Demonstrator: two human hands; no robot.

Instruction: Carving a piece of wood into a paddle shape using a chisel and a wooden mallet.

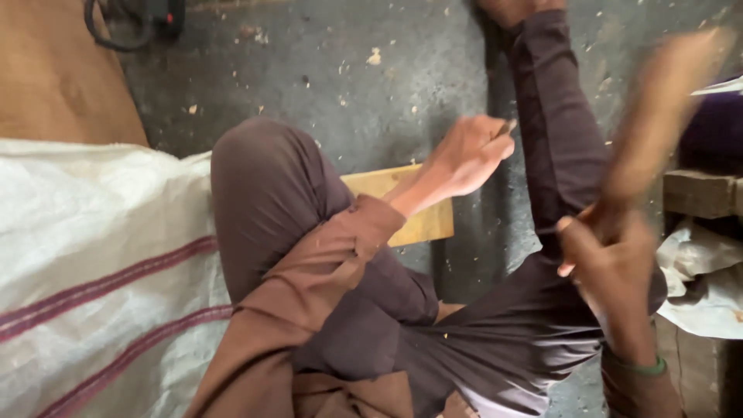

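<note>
Right hand (607, 259) at right of frame grips a blurred brown wooden stick (662, 116), long axis toward upper right; left hand (464, 155) at centre pinches a small dark pencil-like tool (507, 126) over a flat yellow board (418, 205).

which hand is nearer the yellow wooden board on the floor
Left. The left hand hovers just above the yellow wooden board, pinching something small. The right hand is off to the board's right, gripping a blurred wooden piece.

The left hand (464, 159) pinches a small dark tool (507, 126), only its short tip showing past the fingers, above a flat yellow wooden board (422, 224) lying on the floor. On the right, the right hand (607, 259) grips a long brown wooden piece (665, 101), blurred, rising up and away toward the far right.
</note>
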